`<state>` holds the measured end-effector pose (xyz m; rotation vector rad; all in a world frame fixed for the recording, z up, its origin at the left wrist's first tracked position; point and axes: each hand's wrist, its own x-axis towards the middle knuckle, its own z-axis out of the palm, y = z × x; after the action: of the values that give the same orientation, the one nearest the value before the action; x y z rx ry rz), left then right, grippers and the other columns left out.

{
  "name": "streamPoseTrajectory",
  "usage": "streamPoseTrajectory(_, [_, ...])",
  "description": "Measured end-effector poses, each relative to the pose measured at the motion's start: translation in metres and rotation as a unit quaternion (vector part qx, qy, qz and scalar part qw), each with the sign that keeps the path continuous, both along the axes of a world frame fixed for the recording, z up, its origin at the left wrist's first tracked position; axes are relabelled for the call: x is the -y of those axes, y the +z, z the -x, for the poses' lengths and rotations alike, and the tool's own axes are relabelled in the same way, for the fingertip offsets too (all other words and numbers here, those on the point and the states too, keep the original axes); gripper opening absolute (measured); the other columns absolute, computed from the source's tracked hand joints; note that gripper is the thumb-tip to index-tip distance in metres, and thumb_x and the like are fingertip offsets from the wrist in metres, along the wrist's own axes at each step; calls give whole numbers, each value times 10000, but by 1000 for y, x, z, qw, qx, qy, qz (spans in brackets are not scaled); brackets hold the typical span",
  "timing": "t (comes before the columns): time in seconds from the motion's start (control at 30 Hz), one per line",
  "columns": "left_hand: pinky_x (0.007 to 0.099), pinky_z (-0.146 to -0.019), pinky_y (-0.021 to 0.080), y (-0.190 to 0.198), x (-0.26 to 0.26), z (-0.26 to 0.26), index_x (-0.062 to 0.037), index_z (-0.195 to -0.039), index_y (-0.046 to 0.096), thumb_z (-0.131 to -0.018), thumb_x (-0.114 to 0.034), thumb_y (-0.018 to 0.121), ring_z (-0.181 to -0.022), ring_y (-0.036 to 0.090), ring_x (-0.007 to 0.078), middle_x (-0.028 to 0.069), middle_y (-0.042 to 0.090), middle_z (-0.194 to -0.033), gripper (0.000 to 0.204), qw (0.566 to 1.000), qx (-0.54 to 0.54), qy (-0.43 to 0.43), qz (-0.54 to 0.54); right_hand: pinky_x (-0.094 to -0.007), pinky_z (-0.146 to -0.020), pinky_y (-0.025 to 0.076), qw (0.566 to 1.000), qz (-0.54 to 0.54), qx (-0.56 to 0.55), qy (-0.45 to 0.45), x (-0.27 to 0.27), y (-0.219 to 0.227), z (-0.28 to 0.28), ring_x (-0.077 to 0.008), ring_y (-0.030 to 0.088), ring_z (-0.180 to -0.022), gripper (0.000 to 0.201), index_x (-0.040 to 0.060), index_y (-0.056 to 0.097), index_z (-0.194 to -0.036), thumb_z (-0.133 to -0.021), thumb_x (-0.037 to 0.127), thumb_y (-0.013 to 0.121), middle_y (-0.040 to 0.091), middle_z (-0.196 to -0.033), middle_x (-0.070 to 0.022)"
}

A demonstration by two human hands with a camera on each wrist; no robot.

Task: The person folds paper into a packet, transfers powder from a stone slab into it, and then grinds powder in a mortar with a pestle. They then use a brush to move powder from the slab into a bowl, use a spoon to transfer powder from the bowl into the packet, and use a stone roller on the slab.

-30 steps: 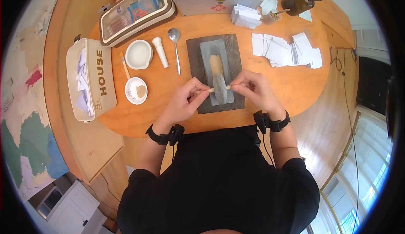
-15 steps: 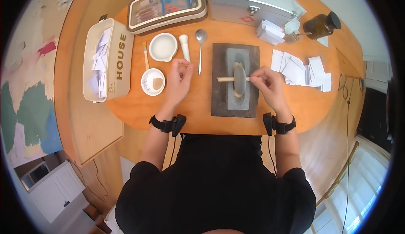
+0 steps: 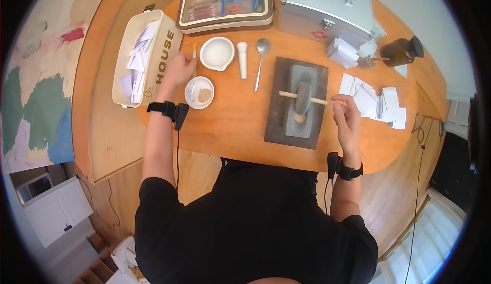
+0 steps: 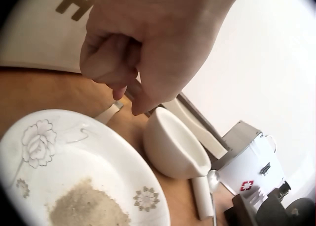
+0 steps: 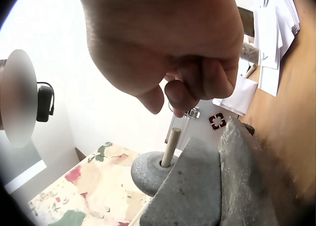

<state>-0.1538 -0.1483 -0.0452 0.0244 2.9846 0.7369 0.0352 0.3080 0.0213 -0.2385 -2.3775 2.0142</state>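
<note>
My left hand (image 3: 180, 69) reaches beside a small brush (image 3: 194, 52), fingers loosely bent; its fingertips overlap the handle in the head view. In the left wrist view, thumb and forefinger stand slightly apart above the brush (image 4: 109, 112), which lies against a small white dish (image 4: 94, 132) holding beige powder. My right hand (image 3: 348, 123) hovers with relaxed fingers just off the right end of a wooden axle (image 3: 319, 101). That axle runs through a stone grinding wheel (image 3: 303, 97), which stands in a grey stone trough (image 3: 299, 133) on a dark board (image 3: 274, 123).
A white mortar (image 3: 217, 53), a pestle (image 3: 242, 61) and a spoon (image 3: 262, 48) lie behind the dish. A cream bin (image 3: 166, 53) of papers stands left. Behind are a clear-lidded case (image 3: 225, 7) and metal box (image 3: 327, 7); paper packets (image 3: 358, 89) and a dark jar (image 3: 401, 52) sit right.
My left hand has let go of the axle and moved left to the brush. My right hand has released the axle's other end and drawn back slightly. The wheel stands still in the trough.
</note>
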Motion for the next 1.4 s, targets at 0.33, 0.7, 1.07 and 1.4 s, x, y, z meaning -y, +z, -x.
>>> streamPoseTrajectory(0.33, [441,-782,522,4,-6,23,66,-965,662,-883,-288,622,-895,678,395,269,685,-906,365,988,127,21,89,-223,-551,196,999,4,-6,-37,-18,18,-22,-9,271,-598,96,42,567,-1056,-1007,117,532,350,-627,107])
streamPoseTrajectory(0.7, [192,-540,277,148,-112,-90,-60,-964,522,-995,-73,542,-621,359,-9,-80,456,-709,39,902,94,-165,-387,-231,-504,242,993,20,-50,106,25,35,-31,-26,326,-553,94,31,596,-932,-920,93,666,407,-588,73])
streamPoseTrajectory(1.07, [199,-595,371,110,-221,-144,-45,-990,486,-1014,-84,529,-725,514,8,-3,597,-804,62,703,268,-250,-609,-317,-479,305,985,4,-30,173,53,48,-21,-164,388,-476,187,-16,570,-875,-956,150,601,410,-556,-92])
streamPoseTrajectory(1.4, [208,-439,246,101,-235,-155,-65,-1031,523,-1044,-201,487,-479,342,20,-58,435,-620,142,611,323,-105,-715,-202,-621,411,973,175,-152,-23,79,42,-18,-48,516,-744,98,5,632,-1039,-943,27,624,615,-883,-15])
